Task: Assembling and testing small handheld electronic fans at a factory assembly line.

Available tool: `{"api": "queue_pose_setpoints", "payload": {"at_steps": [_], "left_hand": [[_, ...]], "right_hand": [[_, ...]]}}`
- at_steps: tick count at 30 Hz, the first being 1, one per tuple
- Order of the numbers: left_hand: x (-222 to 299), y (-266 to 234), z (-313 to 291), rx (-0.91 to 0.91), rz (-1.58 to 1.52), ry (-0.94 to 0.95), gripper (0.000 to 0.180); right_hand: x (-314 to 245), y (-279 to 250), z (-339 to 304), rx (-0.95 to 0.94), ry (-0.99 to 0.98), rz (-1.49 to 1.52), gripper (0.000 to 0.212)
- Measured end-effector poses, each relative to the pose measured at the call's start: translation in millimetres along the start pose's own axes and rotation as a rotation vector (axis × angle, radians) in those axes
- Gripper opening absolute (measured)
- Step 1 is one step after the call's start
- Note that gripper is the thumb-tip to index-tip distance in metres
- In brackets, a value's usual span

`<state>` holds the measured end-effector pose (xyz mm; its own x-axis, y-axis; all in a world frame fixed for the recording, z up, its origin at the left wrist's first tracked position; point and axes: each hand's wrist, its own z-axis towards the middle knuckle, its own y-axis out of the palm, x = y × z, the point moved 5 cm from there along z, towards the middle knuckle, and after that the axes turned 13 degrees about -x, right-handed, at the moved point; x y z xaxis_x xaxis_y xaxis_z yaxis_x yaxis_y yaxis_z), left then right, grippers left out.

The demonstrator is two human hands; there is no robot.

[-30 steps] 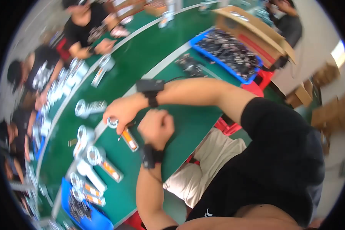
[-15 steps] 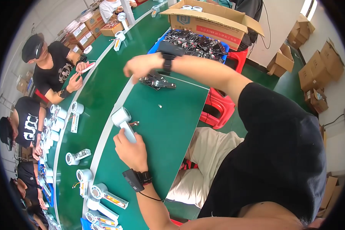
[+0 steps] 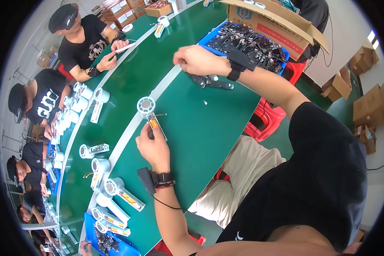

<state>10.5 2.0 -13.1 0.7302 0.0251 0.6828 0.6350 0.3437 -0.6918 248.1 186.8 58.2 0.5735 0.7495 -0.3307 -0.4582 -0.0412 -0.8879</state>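
Note:
My left hand [image 3: 153, 149] is closed round the handle of a pale blue handheld fan [image 3: 146, 105]. The fan's round grille faces up, and its opened handle shows an orange battery and thin red wires. Beyond it, my right hand [image 3: 200, 60] hovers over the table's pale edge strip with fingers curled together. Whatever is in those fingers, if anything, is hidden. Just below that hand lies a small heap of black circuit-board parts [image 3: 211, 81]. A tiny white scrap [image 3: 205, 102] rests on the green table nearby.
A blue tray [image 3: 206, 40] of black parts stands at the far right before a cardboard box [image 3: 264, 26]. Several more fans [image 3: 126, 194] lie at near left, above another blue tray [image 3: 89, 226]. Across the table sit co-workers [image 3: 87, 45]. A red stool [image 3: 266, 119] is at right.
The fan in my left hand has turned over, so its grille and open handle now face up. My right hand remains near the black parts, its fingers more curled. The whole view has shifted.

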Motion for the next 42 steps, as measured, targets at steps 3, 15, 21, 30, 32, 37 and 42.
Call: {"api": "queue_pose_setpoints", "payload": {"at_steps": [3,15,21,30,32,37,42], "left_hand": [[1.6,0.2,2.6,-0.014,-0.022,0.028,0.028],[-24.9,0.6,3.8,0.053,-0.554,-0.052,0.020],[5.5,-0.1,12.0,-0.054,-1.368,-0.223,0.024],[-11.7,-3.5,10.4,-0.022,-1.107,-0.175,0.029],[-7.3,-3.9,10.9,-0.006,-1.106,-0.204,0.030],[-8.6,-2.4,10.4,-0.138,-1.155,-0.198,0.036],[-5.8,-2.0,8.5,-0.099,-1.149,-0.189,0.035]], "right_hand": [[-36.4,-15.6,4.6,0.153,-0.083,0.350,0.016],[-112.6,75.1,46.5,-0.305,0.021,1.338,0.013],[-123.3,80.4,41.3,-0.313,-0.156,1.089,0.015],[-118.1,56.2,37.3,-0.243,-0.445,0.625,0.014],[-117.6,55.8,34.0,-0.276,-0.478,0.566,0.014],[-122.9,60.8,30.6,-0.396,-0.509,0.387,0.014],[-122.2,82.3,31.3,-0.427,-0.468,0.564,0.013]]}}
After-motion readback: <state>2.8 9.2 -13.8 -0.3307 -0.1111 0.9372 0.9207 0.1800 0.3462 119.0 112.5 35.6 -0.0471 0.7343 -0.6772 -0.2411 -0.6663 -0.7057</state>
